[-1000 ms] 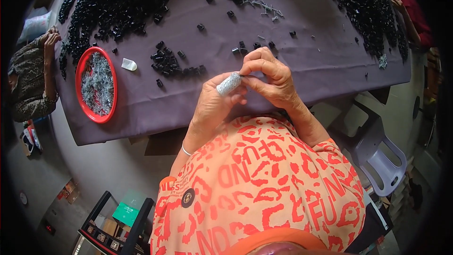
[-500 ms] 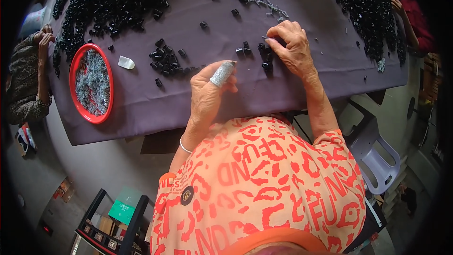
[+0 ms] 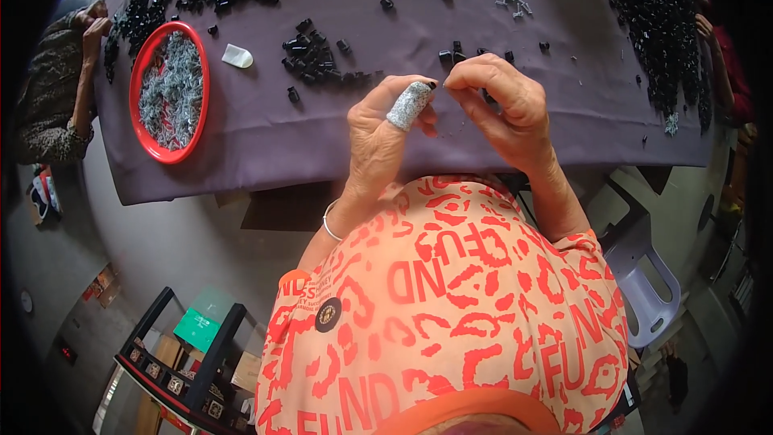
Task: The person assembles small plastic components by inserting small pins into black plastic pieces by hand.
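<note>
Two hands meeting, left hand (image 3: 386, 125), right hand (image 3: 503, 105), pinched piece indistinct

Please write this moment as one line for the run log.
left hand: taped finger, pinching small black part | right hand: fingers meeting it | purple cloth: loose black parts, red tray left

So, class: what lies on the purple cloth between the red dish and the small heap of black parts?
In the head view, a small whitish piece lies between red dish and black heap; otherwise bare purple cloth.
</note>
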The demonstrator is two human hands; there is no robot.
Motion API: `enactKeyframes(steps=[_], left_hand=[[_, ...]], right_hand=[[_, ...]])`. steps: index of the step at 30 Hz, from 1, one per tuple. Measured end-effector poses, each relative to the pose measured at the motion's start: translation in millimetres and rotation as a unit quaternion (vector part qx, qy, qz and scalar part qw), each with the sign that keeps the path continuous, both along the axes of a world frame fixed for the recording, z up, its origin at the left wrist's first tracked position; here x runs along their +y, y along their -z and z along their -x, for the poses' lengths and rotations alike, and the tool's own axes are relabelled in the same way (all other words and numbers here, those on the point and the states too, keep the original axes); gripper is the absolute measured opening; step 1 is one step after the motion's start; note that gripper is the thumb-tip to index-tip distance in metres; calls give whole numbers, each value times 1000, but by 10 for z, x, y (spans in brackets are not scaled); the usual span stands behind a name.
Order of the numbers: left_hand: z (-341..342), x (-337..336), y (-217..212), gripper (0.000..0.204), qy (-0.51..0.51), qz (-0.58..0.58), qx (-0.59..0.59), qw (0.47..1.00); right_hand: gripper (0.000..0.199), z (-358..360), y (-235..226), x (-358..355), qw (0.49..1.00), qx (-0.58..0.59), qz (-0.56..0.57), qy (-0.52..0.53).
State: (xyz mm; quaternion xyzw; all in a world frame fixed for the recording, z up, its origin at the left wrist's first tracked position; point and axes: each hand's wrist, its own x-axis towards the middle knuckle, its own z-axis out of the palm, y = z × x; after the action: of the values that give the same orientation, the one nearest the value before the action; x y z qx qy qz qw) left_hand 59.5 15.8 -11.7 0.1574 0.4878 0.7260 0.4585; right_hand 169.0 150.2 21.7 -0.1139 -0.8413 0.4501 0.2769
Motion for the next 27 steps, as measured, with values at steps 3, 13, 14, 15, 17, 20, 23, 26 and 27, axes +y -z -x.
enactKeyframes(steps=[3,13,14,15,17,20,23,26,27], left_hand=[[-17,-44,-47,17,0,10,50,999],[-51,-169,-42,15,-32,-16,303,952],[-53,-176,-17,15,-39,-15,336,941],[-56,-184,5,16,-44,-15,368,929],[-70,-199,19,15,-38,-18,338,940],[-94,-214,4,14,-25,-16,269,963],[-89,-214,14,13,-14,-11,215,976],[-87,-201,18,13,-5,-7,199,980],[-89,-199,15,12,-1,-5,196,981]], right_hand=[[19,3,4,-81,1000,14,-9,3],[15,-72,-34,-246,999,-17,-45,2],[15,-75,-24,-250,999,-16,-45,2],[15,-77,6,-250,999,-13,-43,-2],[15,-86,11,-285,999,-11,-41,-6],[15,-96,-40,-334,998,-43,37,23],[16,-122,-6,-331,998,-45,50,4],[16,-131,15,-324,998,-49,33,14],[16,-130,18,-322,999,-44,24,21]])
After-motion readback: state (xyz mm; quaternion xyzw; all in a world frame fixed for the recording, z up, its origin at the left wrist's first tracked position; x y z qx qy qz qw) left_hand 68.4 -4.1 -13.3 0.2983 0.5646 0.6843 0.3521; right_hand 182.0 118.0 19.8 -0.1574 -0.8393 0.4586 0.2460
